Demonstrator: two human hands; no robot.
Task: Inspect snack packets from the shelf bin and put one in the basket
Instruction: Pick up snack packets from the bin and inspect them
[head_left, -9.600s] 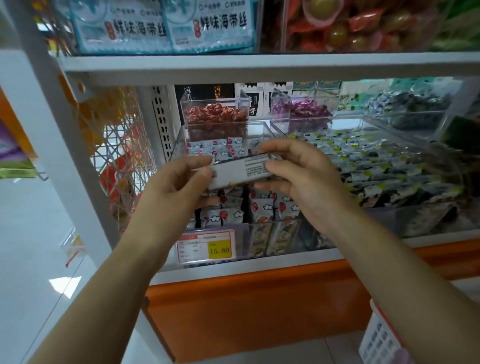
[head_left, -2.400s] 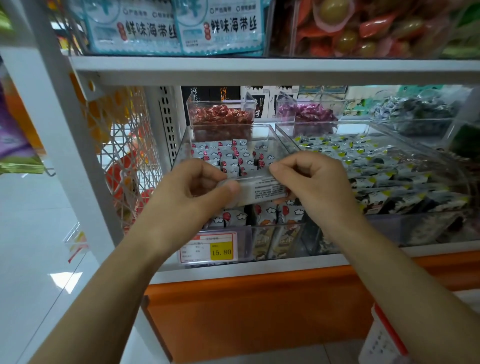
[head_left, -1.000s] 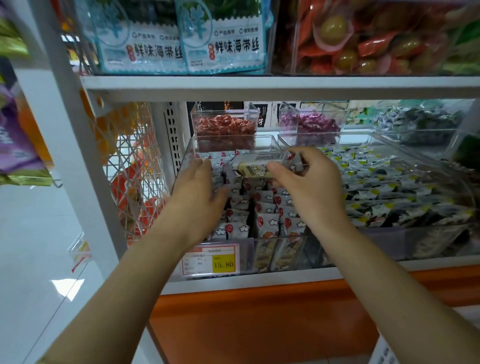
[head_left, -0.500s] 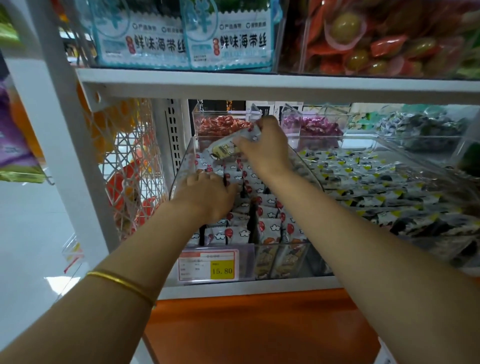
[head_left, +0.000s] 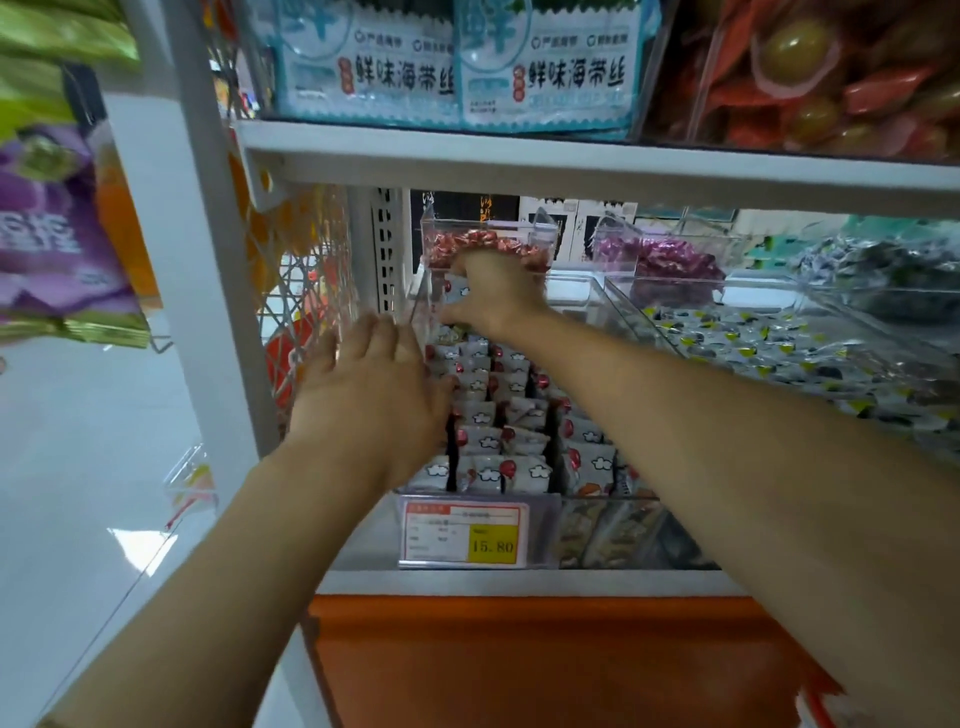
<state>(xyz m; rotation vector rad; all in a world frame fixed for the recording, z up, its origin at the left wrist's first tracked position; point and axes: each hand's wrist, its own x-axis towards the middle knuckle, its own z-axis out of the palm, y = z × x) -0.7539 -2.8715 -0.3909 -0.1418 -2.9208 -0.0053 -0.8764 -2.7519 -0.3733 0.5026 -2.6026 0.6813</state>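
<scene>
Head view | snack packets (head_left: 498, 415) stand in rows in clear shelf bin (head_left: 592, 291) | right hand (head_left: 498, 296) curled at bin's far end, hold on a packet unclear; left hand (head_left: 374, 395) flat, fingers straight, at bin's left wall | step: likely choosing among packets; next: lift one clear, lower to basket, unseen

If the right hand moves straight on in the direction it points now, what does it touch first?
Probably the clear box of red sweets just behind the right hand; depth is unclear.
</scene>
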